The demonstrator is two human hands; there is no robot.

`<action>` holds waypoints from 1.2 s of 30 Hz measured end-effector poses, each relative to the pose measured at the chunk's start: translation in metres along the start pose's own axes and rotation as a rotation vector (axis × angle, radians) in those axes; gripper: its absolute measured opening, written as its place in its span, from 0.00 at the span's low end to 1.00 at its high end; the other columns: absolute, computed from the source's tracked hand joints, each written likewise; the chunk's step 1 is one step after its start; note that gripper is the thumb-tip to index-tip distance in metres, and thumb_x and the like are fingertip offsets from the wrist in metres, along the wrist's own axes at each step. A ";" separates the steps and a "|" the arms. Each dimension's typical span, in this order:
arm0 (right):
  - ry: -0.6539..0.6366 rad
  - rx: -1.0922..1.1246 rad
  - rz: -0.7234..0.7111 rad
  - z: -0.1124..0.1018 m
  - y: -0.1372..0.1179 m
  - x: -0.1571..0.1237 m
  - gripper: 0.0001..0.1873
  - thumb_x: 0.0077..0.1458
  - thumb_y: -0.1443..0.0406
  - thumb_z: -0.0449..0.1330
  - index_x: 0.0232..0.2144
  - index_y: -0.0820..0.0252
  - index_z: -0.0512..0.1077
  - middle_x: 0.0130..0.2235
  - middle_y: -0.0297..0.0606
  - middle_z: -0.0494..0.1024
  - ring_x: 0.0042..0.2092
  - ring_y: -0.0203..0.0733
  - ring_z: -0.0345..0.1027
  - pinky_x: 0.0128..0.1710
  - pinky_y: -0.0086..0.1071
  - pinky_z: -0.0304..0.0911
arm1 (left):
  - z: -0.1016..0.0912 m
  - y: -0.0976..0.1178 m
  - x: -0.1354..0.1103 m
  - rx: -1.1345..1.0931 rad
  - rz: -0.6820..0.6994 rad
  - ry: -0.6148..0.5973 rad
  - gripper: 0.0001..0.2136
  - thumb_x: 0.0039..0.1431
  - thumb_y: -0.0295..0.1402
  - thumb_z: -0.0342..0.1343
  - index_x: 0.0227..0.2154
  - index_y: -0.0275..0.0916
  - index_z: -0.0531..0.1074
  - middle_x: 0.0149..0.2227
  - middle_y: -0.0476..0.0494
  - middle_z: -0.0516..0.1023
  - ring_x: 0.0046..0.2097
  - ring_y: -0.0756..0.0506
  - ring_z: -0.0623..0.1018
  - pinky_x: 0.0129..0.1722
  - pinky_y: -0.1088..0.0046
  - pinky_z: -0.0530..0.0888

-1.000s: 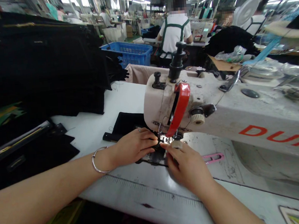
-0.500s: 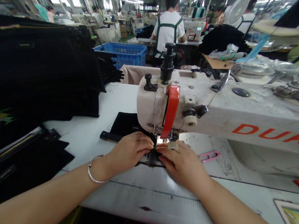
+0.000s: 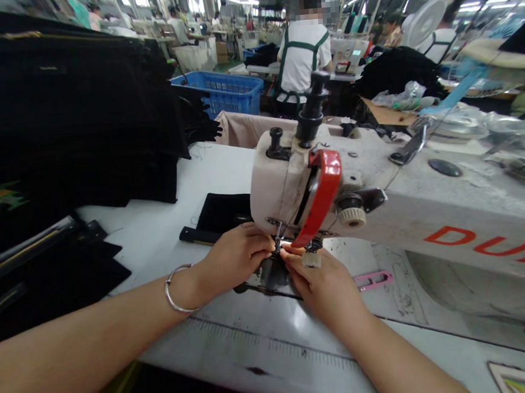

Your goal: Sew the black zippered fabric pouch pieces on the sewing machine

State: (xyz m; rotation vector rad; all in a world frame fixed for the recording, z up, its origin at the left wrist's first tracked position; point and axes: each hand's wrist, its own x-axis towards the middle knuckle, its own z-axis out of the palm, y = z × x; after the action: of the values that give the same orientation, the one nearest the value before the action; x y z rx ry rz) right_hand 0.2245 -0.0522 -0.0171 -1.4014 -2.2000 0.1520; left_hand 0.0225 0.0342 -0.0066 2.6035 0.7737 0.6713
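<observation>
Left hand and right hand nearly meet below the sewing machine's head — can't tell if they're pinching; black cloth lies left of it, looks soft, light — best steadied flat near its edge.

Layout of a sewing station. The sewing machine occupies the right of the counter, its head near the middle. The left fingers and right fingers lie side by side beneath the head. A cloth piece lies behind the left hand, partly hidden by the head; snips lie right of the right hand. Left: a fabric stack, with a zipped panel before it. Behind the counter: a basket, and a co-worker to its right.
</observation>
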 end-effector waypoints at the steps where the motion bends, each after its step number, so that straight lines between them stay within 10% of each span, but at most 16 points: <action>1: -0.001 -0.004 -0.003 0.000 0.001 0.000 0.15 0.62 0.72 0.56 0.49 0.60 0.74 0.48 0.46 0.78 0.49 0.49 0.70 0.49 0.44 0.68 | 0.000 0.000 0.001 -0.001 -0.003 -0.002 0.06 0.63 0.26 0.56 0.36 0.40 0.78 0.40 0.49 0.81 0.47 0.45 0.78 0.51 0.67 0.73; 36: -0.012 -0.075 0.093 0.005 -0.007 0.005 0.09 0.60 0.70 0.55 0.37 0.55 0.74 0.42 0.37 0.78 0.43 0.45 0.68 0.44 0.37 0.68 | 0.015 -0.021 -0.008 0.039 -0.017 0.095 0.09 0.64 0.31 0.52 0.35 0.45 0.78 0.38 0.48 0.80 0.41 0.44 0.79 0.47 0.69 0.75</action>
State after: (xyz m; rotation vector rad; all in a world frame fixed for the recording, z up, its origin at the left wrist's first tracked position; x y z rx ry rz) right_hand 0.2147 -0.0502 -0.0171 -1.5490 -2.1716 0.1122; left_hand 0.0156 0.0431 -0.0314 2.6130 0.8439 0.7880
